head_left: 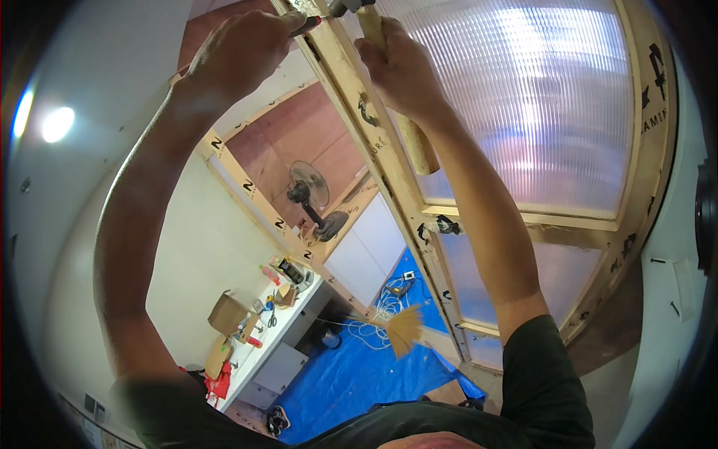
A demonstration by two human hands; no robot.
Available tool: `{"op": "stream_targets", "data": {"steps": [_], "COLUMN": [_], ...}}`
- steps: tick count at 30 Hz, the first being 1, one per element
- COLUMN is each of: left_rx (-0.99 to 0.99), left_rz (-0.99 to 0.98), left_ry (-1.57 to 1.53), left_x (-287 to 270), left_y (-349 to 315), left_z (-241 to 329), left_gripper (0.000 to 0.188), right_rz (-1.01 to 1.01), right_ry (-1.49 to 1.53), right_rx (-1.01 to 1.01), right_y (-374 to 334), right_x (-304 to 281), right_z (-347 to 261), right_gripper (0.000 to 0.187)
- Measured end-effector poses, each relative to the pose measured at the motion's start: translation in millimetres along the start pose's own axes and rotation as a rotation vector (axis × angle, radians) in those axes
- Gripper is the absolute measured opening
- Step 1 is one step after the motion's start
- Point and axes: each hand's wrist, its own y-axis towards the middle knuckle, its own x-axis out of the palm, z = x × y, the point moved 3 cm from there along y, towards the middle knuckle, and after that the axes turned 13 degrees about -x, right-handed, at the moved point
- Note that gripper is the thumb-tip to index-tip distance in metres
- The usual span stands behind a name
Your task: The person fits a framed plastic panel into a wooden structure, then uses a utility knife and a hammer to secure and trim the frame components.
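a red-and-black tool [307, 27] is gripped by the closed left hand [243, 51] beside the wooden-framed door [375, 153]; a hammer [420, 152] is held by its handle in the closed right hand [404, 69]. the left hand could be struck, or the ribbed panel [535, 105] cracked, by a misaimed blow. the hammer's head is partly cut off; the tool's tip is unclear.

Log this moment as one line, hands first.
left hand: holding dark-and-red tool at wooden frame | right hand: gripping hammer by its handle | frame: ribbed translucent panel | below: blue sheet
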Motion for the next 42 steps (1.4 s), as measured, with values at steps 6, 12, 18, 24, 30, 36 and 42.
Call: {"op": "stream_targets", "data": {"steps": [6, 12, 18, 24, 30, 36, 42], "left_rx": [0.041, 0.033, 0.015, 0.030, -0.013, -0.032, -0.037], "left_rz": [0.053, 0.067, 0.009, 0.013, -0.032, 0.009, -0.078], "left_ry": [-0.015, -0.016, 0.038, 0.024, 0.009, 0.037, -0.093], "left_x": [2, 2, 8, 5, 1, 1, -2], "left_y": [0, 0, 7, 9, 6, 5, 7], "left_z": [1, 1, -7, -5, -4, 3, -5], "left_gripper": [0.035, 0.036, 0.035, 0.035, 0.036, 0.039, 0.039], "right_rz": [-0.007, -0.015, -0.013, 0.008, 0.039, 0.058, 0.056], "right_ry": [0.025, 0.062, 0.040, -0.011, 0.030, -0.093, 0.036], "right_rx": [0.071, 0.105, 0.108, 0.043, 0.013, -0.097, 0.033], "right_y": [2, 4, 7, 1, 0, 6, 6], "right_x": [-9, -10, -8, 3, -8, 15, -11], "right_z": [-7, -20, -21, -14, -12, -10, -41], "right_gripper": [0.037, 0.031, 0.036, 0.041, 0.036, 0.037, 0.035]}}
